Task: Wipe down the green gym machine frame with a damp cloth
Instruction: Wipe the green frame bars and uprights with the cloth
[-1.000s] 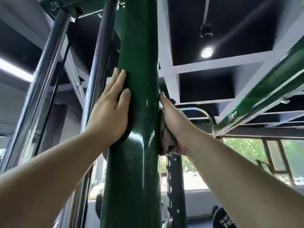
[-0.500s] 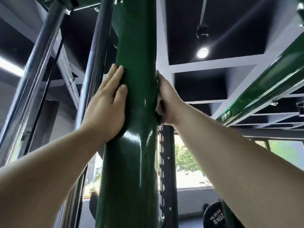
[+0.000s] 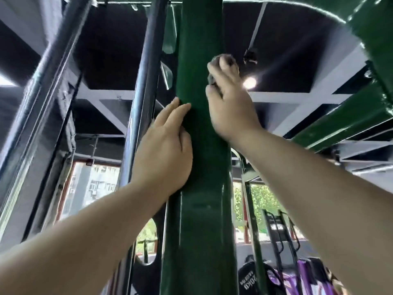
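At the far left of the frame a slanted steel rod (image 3: 42,99) rises toward the upper edge, and just right of it a dark pole (image 3: 144,92) runs almost upright. Behind them, low in the picture, a window (image 3: 91,188) shows a building outside.

The left hand (image 3: 168,150) comes up from the lower left corner on a bare forearm. It lies flat against the left flank of the green upright post (image 3: 200,209), fingers straight and close together, the fingertips (image 3: 182,107) resting on the paint; it holds nothing.

The post fills the centre of the frame from bottom to top, glossy dark green, and joins more green frame at the upper edge.

On the post's right edge, higher than the left hand, the right hand (image 3: 230,107) is curled round a grey-brown cloth (image 3: 232,60). The cloth is bunched into a wad inside the grip, showing above the fingers and again between them near the post, and it is pressed against the right side of the post. How damp it is cannot be told.

Just right of that hand a ceiling lamp (image 3: 249,82) glares. A green crossbeam (image 3: 340,122) slants up to the right edge. In the lower right a black weight plate (image 3: 251,277) marked 20KG stands near blurred purple shapes.
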Demonstrator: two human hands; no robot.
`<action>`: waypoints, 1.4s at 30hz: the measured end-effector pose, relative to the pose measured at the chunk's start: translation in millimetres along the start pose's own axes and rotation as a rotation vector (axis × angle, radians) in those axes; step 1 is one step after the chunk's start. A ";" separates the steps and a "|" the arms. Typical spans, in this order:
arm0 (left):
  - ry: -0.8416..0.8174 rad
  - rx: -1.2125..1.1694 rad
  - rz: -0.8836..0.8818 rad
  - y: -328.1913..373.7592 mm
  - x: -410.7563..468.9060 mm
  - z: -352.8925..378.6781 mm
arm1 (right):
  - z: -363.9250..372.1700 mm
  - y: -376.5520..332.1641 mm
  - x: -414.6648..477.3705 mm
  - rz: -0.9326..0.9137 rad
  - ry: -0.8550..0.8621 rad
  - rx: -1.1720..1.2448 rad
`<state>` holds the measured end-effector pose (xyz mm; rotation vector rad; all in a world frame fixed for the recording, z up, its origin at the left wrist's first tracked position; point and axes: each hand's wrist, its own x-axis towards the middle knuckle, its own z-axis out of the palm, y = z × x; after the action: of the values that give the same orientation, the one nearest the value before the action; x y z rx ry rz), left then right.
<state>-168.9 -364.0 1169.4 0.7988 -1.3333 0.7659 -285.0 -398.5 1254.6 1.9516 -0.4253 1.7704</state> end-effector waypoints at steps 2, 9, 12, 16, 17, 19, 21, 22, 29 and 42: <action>0.057 0.123 0.102 -10.4 -0.8 -9.4 | 1.0 -2.5 -47.0 -0.177 -0.049 -0.105; -0.095 0.008 -0.221 -27.3 41.2 -35.6 | -34.0 -22.3 -49.7 -0.327 -0.459 -0.419; -0.139 -0.257 -0.463 -37.6 48.3 -42.9 | -33.3 -22.7 9.9 -0.125 -0.421 -0.475; -0.071 -0.597 -0.506 -49.0 43.6 -36.5 | -1.5 -28.6 19.5 -0.148 -0.278 -0.484; -0.049 -0.604 -0.489 -51.9 43.8 -35.5 | 5.1 -31.8 6.7 -0.203 -0.272 -0.491; -0.040 -0.564 -0.476 -56.0 44.8 -35.7 | 8.8 -41.1 -28.0 -0.354 -0.318 -0.517; -0.060 -0.536 -0.464 -59.1 46.0 -34.3 | 6.7 -47.7 -61.9 -0.512 -0.438 -0.574; -0.072 -0.522 -0.466 -61.5 46.5 -32.4 | 6.2 -48.6 -72.9 -0.598 -0.510 -0.606; -0.093 -0.549 -0.485 -62.2 46.3 -31.2 | 10.3 -62.4 40.5 -0.468 -0.626 -0.925; -0.121 -0.453 -0.510 -54.9 37.6 -39.7 | -3.5 -53.2 -103.6 -0.516 -0.722 -0.517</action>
<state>-98.3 -358.3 1201.0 0.7758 -1.2673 0.0088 -272.7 -360.3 1145.2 2.0015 -0.4863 0.5361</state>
